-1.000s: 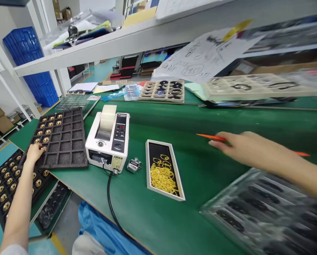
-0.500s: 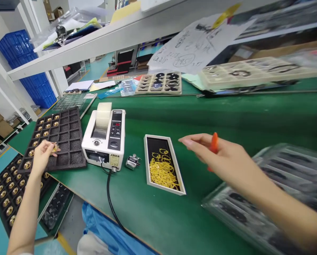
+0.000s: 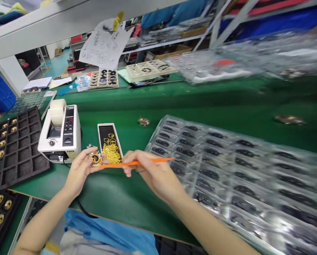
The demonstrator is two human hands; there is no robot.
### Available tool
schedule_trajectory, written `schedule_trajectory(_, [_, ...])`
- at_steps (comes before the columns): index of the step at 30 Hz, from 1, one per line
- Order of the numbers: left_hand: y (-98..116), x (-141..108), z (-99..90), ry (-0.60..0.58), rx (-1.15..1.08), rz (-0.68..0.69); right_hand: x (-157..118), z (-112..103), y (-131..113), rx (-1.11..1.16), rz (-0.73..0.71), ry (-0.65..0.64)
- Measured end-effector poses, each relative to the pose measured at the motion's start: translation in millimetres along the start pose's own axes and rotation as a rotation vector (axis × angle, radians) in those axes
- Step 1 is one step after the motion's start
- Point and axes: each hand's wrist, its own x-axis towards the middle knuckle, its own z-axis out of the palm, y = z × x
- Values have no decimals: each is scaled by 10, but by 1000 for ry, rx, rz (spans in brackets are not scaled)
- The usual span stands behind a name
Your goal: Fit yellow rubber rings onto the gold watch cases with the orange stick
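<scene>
1. The left hand (image 3: 81, 171), left of the middle, pinches one round, gold and black metal piece (image 3: 96, 159) in its fingers.
2. The right hand (image 3: 150, 170), in the middle, pinches one thin, pointed orange stick (image 3: 147, 161). The stick's left end is just beside the gold and black piece.
3. Near the middle sits one white box with a black floor (image 3: 105, 132). It holds a heap of thin yellow rings (image 3: 111, 153).
4. At the left edge, one black foam tray with square pockets (image 3: 20, 145) holds at least eight round gold pieces. A second black tray (image 3: 8, 215), lower left, holds more.
5. On the right, one big clear plastic tray (image 3: 197, 148) holds rows of dark pieces, too blurry to count.
6. Two loose, shiny gold-brown pieces (image 3: 143, 122) lie on the green table (image 3: 115, 198), one upper middle, one upper right.
7. One white tape machine (image 3: 46, 143) stands at left.
</scene>
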Motion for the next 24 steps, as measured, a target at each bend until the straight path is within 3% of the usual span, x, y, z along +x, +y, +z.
schedule_trajectory(5, [-67, 138, 75, 14, 2, 25, 39, -59, 218, -37, -5, 37])
schedule_trajectory(9, [-97, 202, 89, 4, -10, 19, 42, -103, 249, -82, 17, 59])
schedule_trajectory(12, [-112, 241, 73, -10, -9, -2, 40, -121, 260, -136, -7, 6])
schedule_trajectory(19, [-86, 260, 22, -19, -23, -79, 21, -172, 282, -367, -317, -163])
schedule_trajectory(24, [-99, 253, 2, -18, -65, -105, -39, -168, 301, -634, -633, -378])
